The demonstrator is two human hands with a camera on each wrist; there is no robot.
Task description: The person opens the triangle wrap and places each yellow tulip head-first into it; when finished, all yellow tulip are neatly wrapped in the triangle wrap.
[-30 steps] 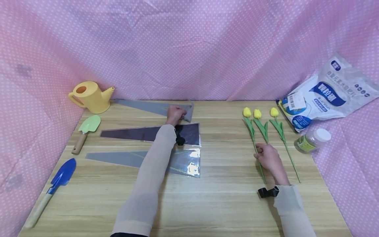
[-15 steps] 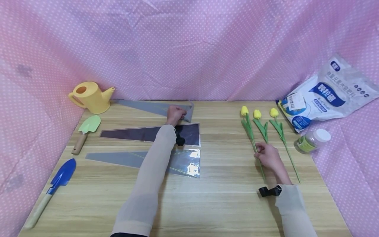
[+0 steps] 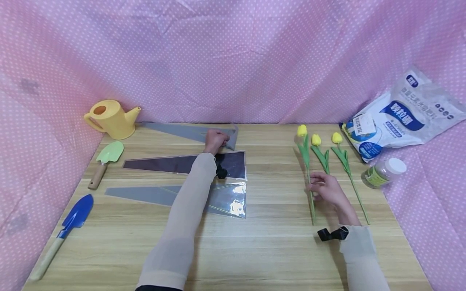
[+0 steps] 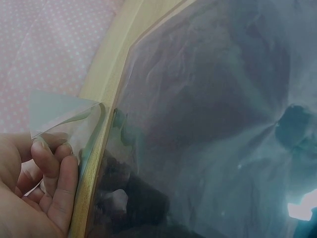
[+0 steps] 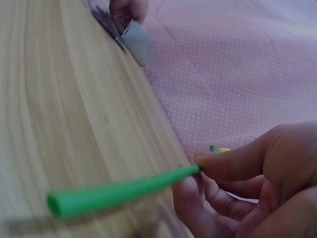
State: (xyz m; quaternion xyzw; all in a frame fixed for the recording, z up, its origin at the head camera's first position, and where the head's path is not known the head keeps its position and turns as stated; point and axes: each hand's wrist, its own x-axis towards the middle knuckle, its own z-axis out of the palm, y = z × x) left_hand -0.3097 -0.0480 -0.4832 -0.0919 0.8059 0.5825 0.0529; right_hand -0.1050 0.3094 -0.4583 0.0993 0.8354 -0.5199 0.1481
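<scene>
In the head view my left hand [image 3: 215, 140] pinches the wide end of the rear flower sleeve [image 3: 182, 130], a long tapered film sleeve. The left wrist view shows thumb and fingers at its lifted clear flap [image 4: 59, 111]. A dark sleeve [image 3: 171, 163] and a grey one [image 3: 145, 194] lie nearer, both partly under the left arm. My right hand [image 3: 329, 190] pinches the green stem of a yellow tulip [image 3: 303, 151], its stem end [image 5: 99, 196] towards the right wrist camera. Two more tulips, a middle one [image 3: 320, 155] and a right one [image 3: 344, 159], lie beside it.
At left are a yellow watering can [image 3: 114, 119], a green trowel [image 3: 109, 153] and a blue trowel [image 3: 78, 212]. A fertilizer bag [image 3: 404, 113] and a lidded jar [image 3: 382, 173] stand at right. Pink dotted cloth [image 3: 233, 60] hangs behind the wooden table [image 3: 269, 250].
The right hand has drawn the left tulip's stem end leftwards and slightly off the table, turning it more upright in view. The left hand has stayed on the rear sleeve.
</scene>
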